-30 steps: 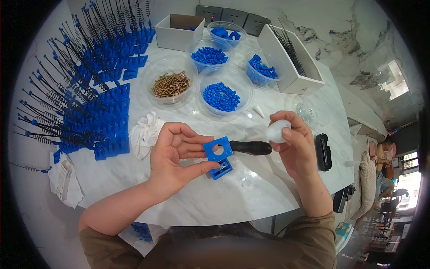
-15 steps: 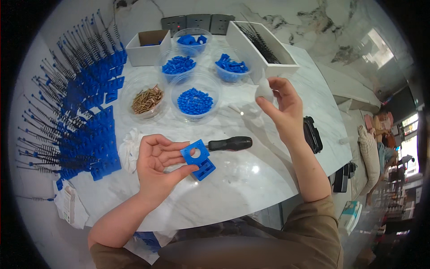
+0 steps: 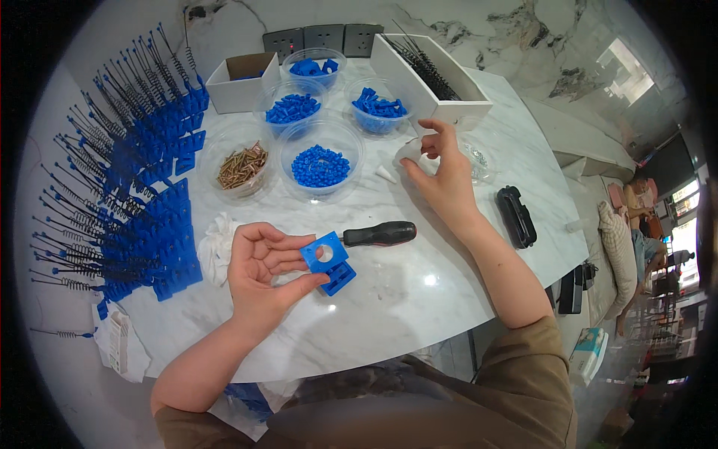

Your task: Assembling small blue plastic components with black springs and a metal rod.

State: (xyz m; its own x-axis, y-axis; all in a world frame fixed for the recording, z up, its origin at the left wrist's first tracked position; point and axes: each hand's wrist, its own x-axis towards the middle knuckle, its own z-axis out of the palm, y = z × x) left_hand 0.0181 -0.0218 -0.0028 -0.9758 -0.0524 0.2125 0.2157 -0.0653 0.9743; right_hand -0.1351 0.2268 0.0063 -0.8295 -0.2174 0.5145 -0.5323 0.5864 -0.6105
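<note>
My left hand (image 3: 262, 266) pinches a blue plastic bracket (image 3: 338, 280) between thumb and fingers. One square face of it has a round hole, and the other part has slots. Over the table at right, my right hand (image 3: 447, 179) is open, its thumb and forefinger apart. A whitish shape by its fingertips blends with the tabletop and cannot be made out well. Left of that hand lies a small white cone-shaped cap (image 3: 386, 174). Just beyond the bracket rests a screwdriver with a black handle (image 3: 380, 233); its shaft end is hidden behind the bracket.
Clear tubs hold golden screws (image 3: 242, 166), blue beads (image 3: 320, 166) and other small blue parts (image 3: 292, 109). A white box (image 3: 430, 105) contains black springy rods. Many blue pieces with upright spring rods (image 3: 161, 224) crowd the left. A black case (image 3: 516, 217) lies at right, near a clear bag (image 3: 479, 161).
The white bottle in my right hand is no longer held, and those fingers have spread. That hand moved slightly left and down. My left hand keeps the bracket in nearly the same place.
</note>
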